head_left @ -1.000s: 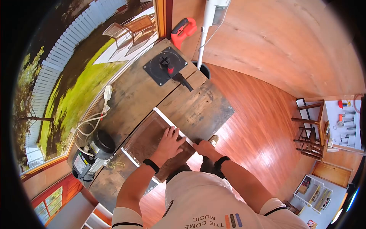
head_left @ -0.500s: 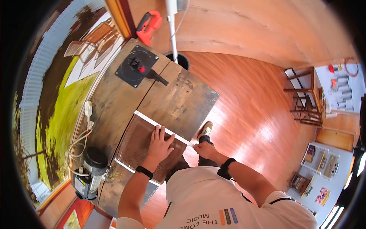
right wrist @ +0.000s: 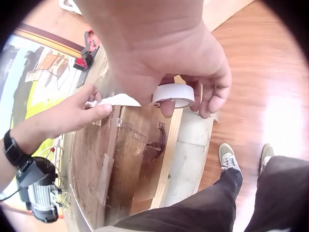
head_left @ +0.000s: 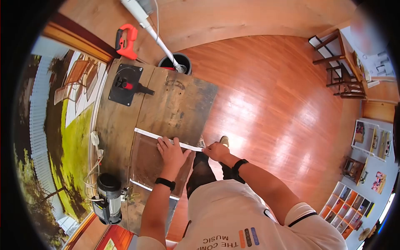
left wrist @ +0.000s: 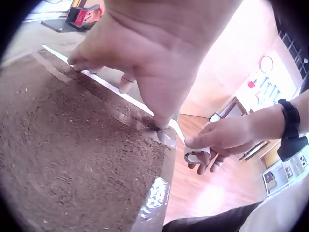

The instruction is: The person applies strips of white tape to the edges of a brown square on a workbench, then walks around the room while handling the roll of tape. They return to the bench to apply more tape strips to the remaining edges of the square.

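A flat brown panel (head_left: 146,160) under shiny clear film lies on the wooden workbench. White tape (head_left: 148,134) runs along one edge of it, and a second white strip (head_left: 143,185) borders the opposite edge. My left hand (head_left: 171,155) rests on the panel's taped edge, fingers spread and fingertips pressing the tape. Just off the bench's edge, my right hand (head_left: 216,151) holds a roll of white tape (right wrist: 169,91), a finger through its core. From the roll a free length of tape (right wrist: 124,100) stretches back to the left hand.
A black motor (head_left: 109,196) with a pale cord stands on the bench by the window. Towards the far end sits a black plate (head_left: 125,93) with a red-tipped handle. Beyond it are a red tool (head_left: 127,41) and a dark bin (head_left: 183,62) with a white vacuum tube.
The head view has swung, so the bench appears farther left. My left hand stays on the taped edge; my right hand keeps hold of the roll beyond the bench edge.
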### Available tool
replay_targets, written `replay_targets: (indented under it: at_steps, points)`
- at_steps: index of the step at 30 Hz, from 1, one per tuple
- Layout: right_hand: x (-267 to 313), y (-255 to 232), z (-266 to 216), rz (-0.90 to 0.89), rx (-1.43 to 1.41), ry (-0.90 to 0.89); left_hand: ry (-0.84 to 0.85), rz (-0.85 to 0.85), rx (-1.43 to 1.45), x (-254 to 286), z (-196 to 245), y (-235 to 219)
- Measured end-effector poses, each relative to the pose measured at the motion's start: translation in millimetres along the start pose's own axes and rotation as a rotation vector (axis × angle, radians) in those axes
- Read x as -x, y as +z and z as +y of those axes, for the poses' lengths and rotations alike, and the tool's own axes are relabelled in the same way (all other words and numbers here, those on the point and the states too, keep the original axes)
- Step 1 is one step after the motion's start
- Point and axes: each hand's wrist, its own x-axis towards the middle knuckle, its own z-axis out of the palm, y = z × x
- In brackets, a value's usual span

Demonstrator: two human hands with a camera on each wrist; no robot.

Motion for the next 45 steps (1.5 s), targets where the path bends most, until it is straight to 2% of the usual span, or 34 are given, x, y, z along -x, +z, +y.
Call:
replay_targets:
  at_steps: [2,3,6,8,9,11,13,17,20,22,23,25,26,28,32,34,35,37,39,40,42,43,45]
  points:
    - [-8.1,3.6,7.9,0.065,0.08,-0.08,-0.09,0.015,0.008,-6.5,2.5,8.5]
    - [-5.1,1.5,5.0,0.07,0.056,-0.078,-0.076,0.009,-0.012,-6.3,3.8,9.8]
    - [-3.3,-4.5,1.0,-0.047,0.106,-0.108,-0.087,0.036,-0.077,-1.9,9.6,8.5]
    - [-7.5,1.1,6.6,-0.038,0.05,-0.106,0.089,0.142,-0.185,0.8,17.4,4.4]
    - [-9.6,5.4,11.5,-0.035,0.013,-0.096,0.104,0.132,-0.201,-1.2,27.0,0.7]
    - [-10.0,8.6,16.9,-0.005,-0.046,-0.105,-0.069,-0.158,-0.054,-2.3,48.2,-1.4]
    - [-18.3,12.6,20.7,0.01,0.047,-0.187,-0.032,-0.169,-0.057,-6.0,44.3,24.8]
    - [-19.3,1.3,18.3,-0.033,-0.116,-0.178,-0.077,-0.164,-0.157,-17.6,53.3,36.6]
    - [-34.6,7.5,13.1,0.026,-0.121,-0.201,-0.109,-0.153,-0.206,-17.2,58.6,41.5]
    - [-43.4,19.9,9.1,-0.115,-0.384,-0.009,-0.104,-0.155,-0.242,-16.0,58.1,44.3]
    - [-43.3,28.0,10.0,-0.124,-0.4,-0.008,-0.109,-0.126,-0.238,-15.0,57.6,46.9]
    - [-54.2,69.9,29.6,-0.019,-0.748,-0.201,-0.13,-0.106,-0.234,-12.5,58.3,51.9]
    - [-57.9,79.5,36.3,-0.029,-0.757,-0.199,-0.119,-0.092,-0.232,-12.3,57.8,52.4]
    - [-63.4,90.3,48.1,0.008,-0.769,-0.355,-0.119,-0.076,-0.238,-12.4,58.3,52.9]
    - [-69.4,89.4,62.1,0.005,-0.781,-0.492,-0.125,-0.076,-0.257,-9.3,60.3,51.1]
    - [-65.9,86.8,62.9,0.167,-0.735,-0.604,-0.118,-0.1,-0.261,-11.9,55.8,55.7]
    - [-64.4,85.2,63.2,0.171,-0.736,-0.6,-0.115,-0.084,-0.256,-9.5,53.5,57.6]
    - [-70.0,69.7,64.4,-0.226,-0.785,-0.539,-0.106,-0.051,-0.243,-13.5,57.6,55.8]
    - [-71.5,55.4,68.0,-0.251,-0.738,-0.545,-0.156,-0.159,-0.242,-14.8,60.2,49.3]
    - [-69.0,50.6,69.5,-0.287,-0.693,-0.548,-0.158,-0.157,-0.245,-14.5,62.3,45.8]
    - [-61.1,41.4,71.7,-0.233,-0.62,-0.565,-0.167,-0.201,-0.235,-17.2,69.2,39.1]
    - [-59.3,35.9,71.1,-0.174,-0.547,-0.574,-0.158,-0.2,-0.239,-19.2,72.8,34.1]
    - [-55.2,29.9,69.4,-0.126,-0.536,-0.577,0.231,0.018,-0.253,-17.9,78.4,28.8]
